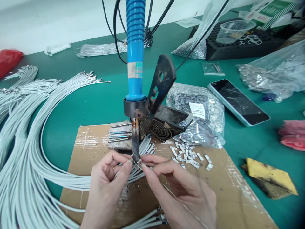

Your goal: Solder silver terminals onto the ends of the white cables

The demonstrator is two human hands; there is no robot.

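A soldering iron with a blue handle [135, 41] is fixed upright in a black metal bracket [162, 76], its tip [135, 144] pointing down. My left hand [108, 178] is closed in a pinch just left of the tip; what its fingertips grip is mostly hidden. To the right of the tip, my right hand [176, 184] pinches thin solder wire [177, 197], which trails down across the palm side. The wire's end meets the tip between both sets of fingertips. Beneath them runs a bundle of white cables [64, 178]. Small metal connectors [188, 156] lie loose at right.
Cardboard [228, 190] covers the work spot on the green table [71, 111]. Behind it sits a plastic bag of parts [197, 111]. A phone [238, 101], a scorched yellow sponge [271, 178] and a black tray [224, 47] are to the right. More cable bundles [14, 140] fill the left.
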